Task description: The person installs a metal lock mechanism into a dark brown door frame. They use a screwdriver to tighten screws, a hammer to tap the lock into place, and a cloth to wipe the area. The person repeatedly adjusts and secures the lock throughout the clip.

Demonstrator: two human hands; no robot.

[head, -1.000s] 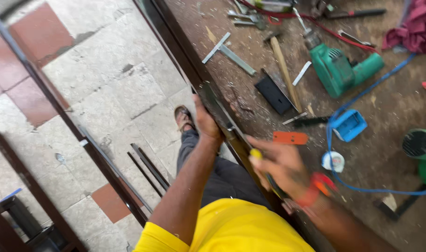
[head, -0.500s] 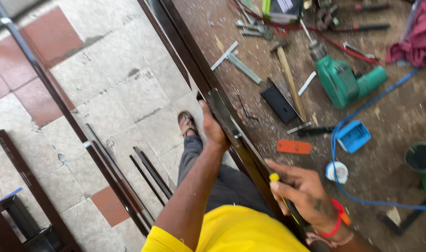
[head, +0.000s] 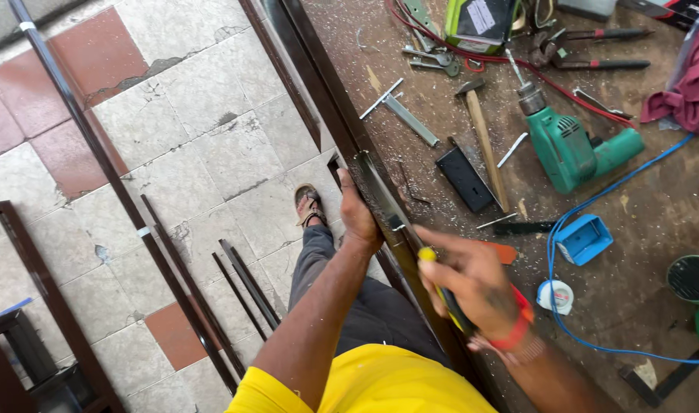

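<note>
A long dark brown metal frame bar (head: 319, 69) lies along the left edge of the workbench (head: 640, 206). My left hand (head: 357, 214) grips the bar from the side, just below a metal plate (head: 380, 191) set in it. My right hand (head: 472, 279) is closed around a yellow-and-black handled tool (head: 441, 294) held against the bar, a little nearer to me than the plate. The tool's tip is hidden by my fingers.
On the bench lie a green power drill (head: 571, 145), a hammer (head: 479, 130), a black lock body (head: 464, 177), a blue box (head: 584, 239), a blue cable (head: 594, 206), a tape roll (head: 556, 294) and a red cloth (head: 686, 92). Dark bars (head: 166, 260) lie on the tiled floor.
The view has shifted toward the bench. My right hand has come in to the bar with the tool, while my left hand keeps its grip on the bar.
</note>
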